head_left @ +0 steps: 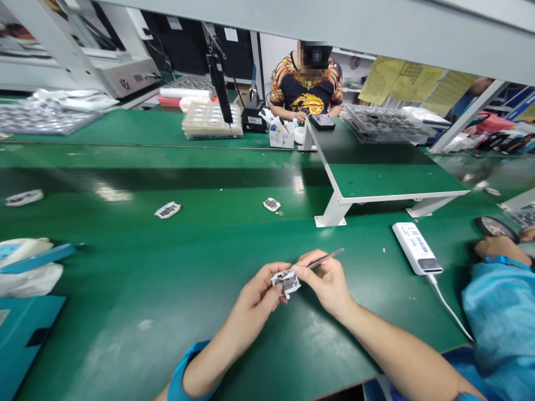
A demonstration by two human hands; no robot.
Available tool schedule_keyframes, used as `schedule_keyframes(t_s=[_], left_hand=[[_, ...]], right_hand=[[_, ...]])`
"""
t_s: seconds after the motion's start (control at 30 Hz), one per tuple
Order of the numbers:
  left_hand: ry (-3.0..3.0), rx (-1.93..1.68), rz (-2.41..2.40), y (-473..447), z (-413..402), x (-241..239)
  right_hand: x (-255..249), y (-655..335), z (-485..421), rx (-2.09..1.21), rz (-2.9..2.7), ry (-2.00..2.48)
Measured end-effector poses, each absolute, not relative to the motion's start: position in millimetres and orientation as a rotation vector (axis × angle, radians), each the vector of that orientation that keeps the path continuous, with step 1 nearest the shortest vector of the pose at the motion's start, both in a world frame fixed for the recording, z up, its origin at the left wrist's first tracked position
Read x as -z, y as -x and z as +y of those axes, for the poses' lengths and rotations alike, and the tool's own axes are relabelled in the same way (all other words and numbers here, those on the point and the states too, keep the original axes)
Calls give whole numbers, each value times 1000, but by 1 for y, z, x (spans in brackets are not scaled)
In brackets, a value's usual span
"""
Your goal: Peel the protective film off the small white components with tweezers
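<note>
My left hand point(256, 298) is closed on a small white device housing point(288, 283) with its inner electronics exposed, held above the green table. Its thumb presses on the near left side of the housing. My right hand point(326, 281) is closed around tweezers point(330, 257), whose shaft sticks out past the fingers to the upper right. The right fingertips touch the housing's upper right edge. What the tweezers' other end does is hidden by the fingers. Farther off on the table lie similar open housings: one point(271, 204) straight ahead, one point(168, 210) to the left.
A white shelf stand point(397, 178) is ahead on the right. Nearer lies a white handheld unit point(417, 248) with a cable. A co-worker's blue sleeve point(501, 312) is close on my right. A teal case point(29, 340) sits at left. Another person point(307, 83) sits opposite.
</note>
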State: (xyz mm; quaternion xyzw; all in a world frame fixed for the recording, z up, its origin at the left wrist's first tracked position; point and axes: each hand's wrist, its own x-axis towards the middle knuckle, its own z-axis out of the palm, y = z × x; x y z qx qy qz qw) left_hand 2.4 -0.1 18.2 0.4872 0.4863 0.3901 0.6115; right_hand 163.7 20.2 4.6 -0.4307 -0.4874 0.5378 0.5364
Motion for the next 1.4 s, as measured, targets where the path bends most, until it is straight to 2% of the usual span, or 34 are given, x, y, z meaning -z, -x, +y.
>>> schedule_keyframes(t_s=[0.93,1.4], left_hand=[[-832,-901,1159,-6,3,-20],[-749,-941,1060,-7,-2,-23]], right_hand=[[-4,-165,20,-1191,-1083,964],[-3,-165,16,-745,-1405,870]])
